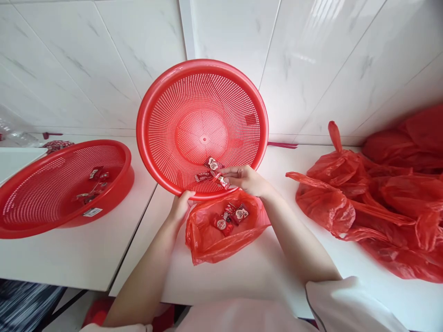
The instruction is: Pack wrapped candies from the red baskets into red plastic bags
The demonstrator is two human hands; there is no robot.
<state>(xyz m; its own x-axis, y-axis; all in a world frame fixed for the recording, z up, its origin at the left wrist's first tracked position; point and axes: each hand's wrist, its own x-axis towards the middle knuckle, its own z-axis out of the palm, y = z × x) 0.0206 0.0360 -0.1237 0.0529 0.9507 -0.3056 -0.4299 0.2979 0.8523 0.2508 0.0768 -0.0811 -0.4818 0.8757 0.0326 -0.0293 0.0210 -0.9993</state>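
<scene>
A round red perforated basket point(202, 92) stands tilted up on its rim against the tiled wall. My left hand point(181, 206) grips its lower rim together with the edge of a small red plastic bag point(207, 237) lying open below it. Several red-wrapped candies point(231, 217) lie inside that bag. My right hand point(244, 178) reaches into the basket's low edge, fingers pinched on a red-wrapped candy point(223, 182). A few more candies point(207, 170) rest beside it in the basket.
A second red basket point(114, 184) with a few candies sits on the white table point(86, 249) at the left. A heap of red plastic bags point(380, 203) covers the right side. A gap between two tabletops runs down left of my arm.
</scene>
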